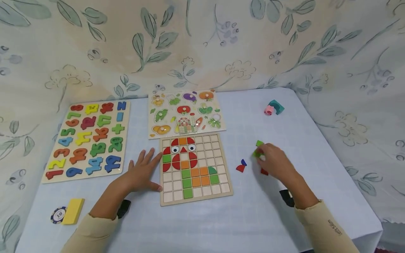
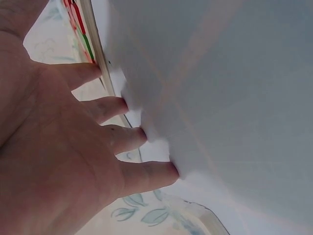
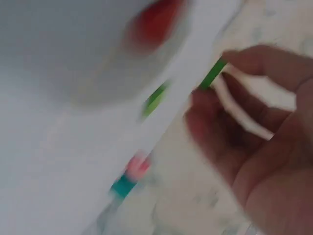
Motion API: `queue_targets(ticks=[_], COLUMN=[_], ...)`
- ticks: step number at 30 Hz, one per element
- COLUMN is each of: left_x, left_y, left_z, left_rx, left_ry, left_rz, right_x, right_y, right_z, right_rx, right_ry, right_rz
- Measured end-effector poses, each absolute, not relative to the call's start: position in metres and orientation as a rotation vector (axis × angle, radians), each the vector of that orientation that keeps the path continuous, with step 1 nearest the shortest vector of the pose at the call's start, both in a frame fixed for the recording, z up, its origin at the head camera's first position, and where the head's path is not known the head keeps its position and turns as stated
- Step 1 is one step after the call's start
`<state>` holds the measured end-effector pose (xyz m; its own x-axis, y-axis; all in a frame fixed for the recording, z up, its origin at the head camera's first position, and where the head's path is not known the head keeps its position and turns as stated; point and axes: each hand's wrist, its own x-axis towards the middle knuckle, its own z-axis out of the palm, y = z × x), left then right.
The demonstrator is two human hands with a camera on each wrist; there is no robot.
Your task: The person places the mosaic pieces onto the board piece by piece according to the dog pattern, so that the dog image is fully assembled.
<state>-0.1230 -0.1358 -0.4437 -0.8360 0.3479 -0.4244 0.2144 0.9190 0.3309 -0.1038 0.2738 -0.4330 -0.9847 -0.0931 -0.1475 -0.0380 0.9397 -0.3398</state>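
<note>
My left hand (image 1: 141,174) lies spread at the left edge of a wooden grid board (image 1: 196,201), its thumb and index finger touching the rim. Red, orange and green tiles fill part of the grid, among them two eye pieces. To the board's right, my right hand (image 1: 274,160) pinches a small green tile (image 3: 213,73) between thumb and fingertips, held clear of the cloth in the right wrist view. Another green tile (image 1: 259,143) lies just beyond that hand. A red piece (image 1: 264,172) lies partly under it, and a red piece (image 1: 240,168) with a blue piece (image 1: 243,162) lies nearer the board.
A number puzzle board (image 1: 95,175) lies at left. Behind the grid board is a vegetable puzzle (image 1: 172,116), with a small picture card (image 1: 187,125) on it. A pink pig figure (image 1: 269,110) and teal arch (image 1: 277,106) stand at back right. A yellow block (image 1: 73,211) and chip (image 1: 58,215) lie front left.
</note>
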Motion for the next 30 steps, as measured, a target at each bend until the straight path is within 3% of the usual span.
queue_targets(ticks=[5,10,19,27,30], left_x=[-0.124,-0.125,-0.122,-0.121,-0.121], left_y=[-0.135,-0.133,-0.136,-0.135,-0.134], left_z=[-0.444,-0.444,-0.441,-0.442,-0.441], left_rx=[0.402,0.423,0.415,0.424,0.422], left_ry=[2.591,2.589,2.588,2.596,2.592], left_rz=[0.375,0.386,0.378,0.385,0.379], right_x=[-0.074,-0.058,-0.059,-0.091,-0.094], right_y=[0.216,0.196,0.196,0.243,0.255], right_z=[-0.433,-0.446,-0.450,-0.431,-0.436], right_rx=[-0.846,-1.071,-1.116,-0.513,-0.512], right_ry=[2.775,2.759,2.706,3.003,2.964], right_rz=[-0.623,-0.535,-0.625,-0.567,-0.496])
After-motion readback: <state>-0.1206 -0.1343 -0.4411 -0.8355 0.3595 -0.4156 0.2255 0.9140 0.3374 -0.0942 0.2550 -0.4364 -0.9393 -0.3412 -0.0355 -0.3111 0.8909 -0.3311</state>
